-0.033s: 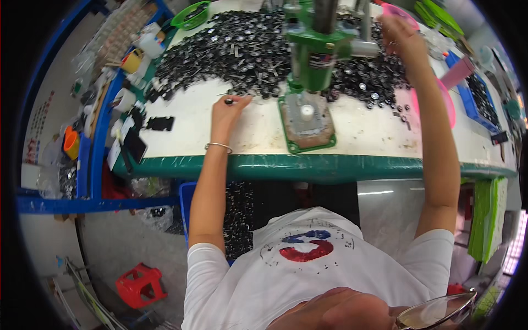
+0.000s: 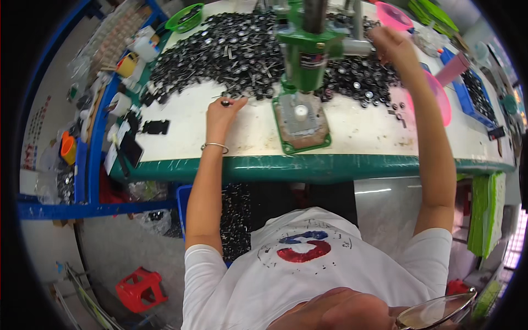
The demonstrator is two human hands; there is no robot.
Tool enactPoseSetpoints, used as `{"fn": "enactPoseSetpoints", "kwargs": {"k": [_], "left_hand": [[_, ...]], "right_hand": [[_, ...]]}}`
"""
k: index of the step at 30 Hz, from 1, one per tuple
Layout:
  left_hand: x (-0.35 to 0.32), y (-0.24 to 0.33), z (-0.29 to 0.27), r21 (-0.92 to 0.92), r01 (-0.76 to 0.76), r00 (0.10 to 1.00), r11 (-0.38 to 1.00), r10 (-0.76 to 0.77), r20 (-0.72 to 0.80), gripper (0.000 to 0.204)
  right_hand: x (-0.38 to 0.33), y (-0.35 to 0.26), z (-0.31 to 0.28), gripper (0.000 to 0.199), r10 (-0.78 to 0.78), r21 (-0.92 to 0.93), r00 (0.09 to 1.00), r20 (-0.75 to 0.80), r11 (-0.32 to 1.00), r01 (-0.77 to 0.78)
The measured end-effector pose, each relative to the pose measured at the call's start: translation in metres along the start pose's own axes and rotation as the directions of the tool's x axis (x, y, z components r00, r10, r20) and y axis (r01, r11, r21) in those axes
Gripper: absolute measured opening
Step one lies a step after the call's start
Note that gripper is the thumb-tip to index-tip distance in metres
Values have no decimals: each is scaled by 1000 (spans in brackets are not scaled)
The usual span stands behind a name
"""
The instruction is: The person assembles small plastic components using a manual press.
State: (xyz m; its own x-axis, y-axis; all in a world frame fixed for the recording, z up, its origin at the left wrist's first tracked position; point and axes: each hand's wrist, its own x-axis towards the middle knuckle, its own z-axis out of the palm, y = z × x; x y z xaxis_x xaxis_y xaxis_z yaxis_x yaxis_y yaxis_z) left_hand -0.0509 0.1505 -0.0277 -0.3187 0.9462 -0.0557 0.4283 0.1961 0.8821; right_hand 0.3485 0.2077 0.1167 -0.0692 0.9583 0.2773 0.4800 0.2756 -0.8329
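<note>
My left hand (image 2: 220, 114) rests on the white tabletop, left of the green hand press (image 2: 308, 66), its fingers closed around a small black round part (image 2: 225, 103). Just beyond its fingertips begins a wide heap of black parts (image 2: 220, 55). A small white round piece (image 2: 301, 112) sits on the press's base plate (image 2: 301, 132), under the column. My right hand (image 2: 391, 47) is raised at the outer end of the press's grey metal side shaft (image 2: 357, 47). Its fingers are blurred, and whether they grip anything cannot be made out.
Pink basins (image 2: 440, 102) and a blue bin of black parts (image 2: 477, 99) stand at the right. A green basket (image 2: 184, 19) is at the far left. Near the left edge lie a black flat piece (image 2: 156, 127) and a phone-like dark slab (image 2: 132, 147). A red stool (image 2: 140, 289) is on the floor.
My right hand has shifted a little left and down beside the side shaft. My left hand keeps its place on the table with the black part. The whole view has slid slightly.
</note>
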Motion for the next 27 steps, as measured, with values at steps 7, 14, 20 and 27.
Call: {"fn": "enactPoseSetpoints", "kwargs": {"k": [7, 14, 20, 27], "left_hand": [[28, 4, 7, 461, -41, 996, 887, -3, 94, 40], [15, -11, 7, 427, -91, 993, 900, 112, -23, 30], [-32, 19, 2, -373, -19, 979, 928, 94, 183, 9], [-50, 31, 29, -586, -46, 941, 809, 232, 245, 18]], "right_hand": [[-78, 86, 36, 19, -143, -597, 966, 216, 763, 247], [-85, 98, 65, 9, -201, -662, 966, 160, 704, 256], [-97, 106, 59, 12, -268, -658, 954, 135, 696, 289], [-97, 99, 69, 18, -157, -642, 984, 89, 746, 177]]}}
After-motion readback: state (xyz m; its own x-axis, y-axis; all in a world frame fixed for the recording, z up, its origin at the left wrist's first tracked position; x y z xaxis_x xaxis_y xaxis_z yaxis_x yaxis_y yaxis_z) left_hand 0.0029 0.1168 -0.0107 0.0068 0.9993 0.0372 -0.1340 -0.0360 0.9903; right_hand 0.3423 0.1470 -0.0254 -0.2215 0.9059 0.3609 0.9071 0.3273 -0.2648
